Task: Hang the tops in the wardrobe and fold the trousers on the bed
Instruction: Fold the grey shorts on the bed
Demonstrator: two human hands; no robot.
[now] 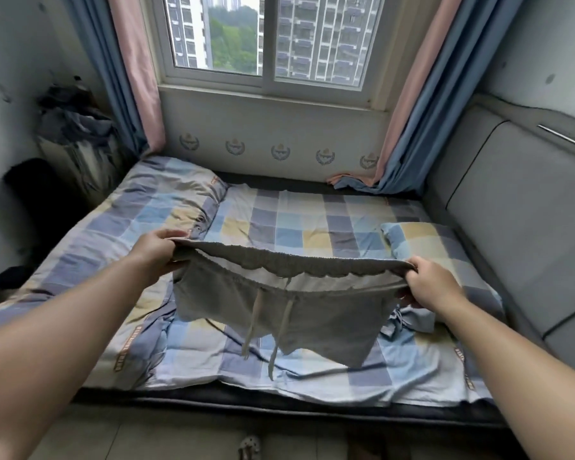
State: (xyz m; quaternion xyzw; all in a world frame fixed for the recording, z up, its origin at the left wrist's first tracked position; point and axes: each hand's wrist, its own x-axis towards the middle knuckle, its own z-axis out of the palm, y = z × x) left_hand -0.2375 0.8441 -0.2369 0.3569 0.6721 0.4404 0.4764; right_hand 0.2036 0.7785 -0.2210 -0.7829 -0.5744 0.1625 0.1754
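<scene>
1. The bed (pixel 312 398) fills the middle of the view, a dark mattress edge showing along its 6 o'clock side.
2. A checked sheet (pixel 299 227) in blue, yellow and grey covers it, wrinkled toward 6 o'clock.
3. A folded checked quilt (pixel 130 227) lies on it from 9 to 11 o'clock.
4. A matching pillow (pixel 439 247) lies at 3 o'clock.
5. A small crumpled light-blue garment (pixel 412 322) lies on the sheet just beside the pillow, toward 4 o'clock.
6. Curtain ends (pixel 352 180) rest on the bed's far edge at 1 o'clock.
</scene>
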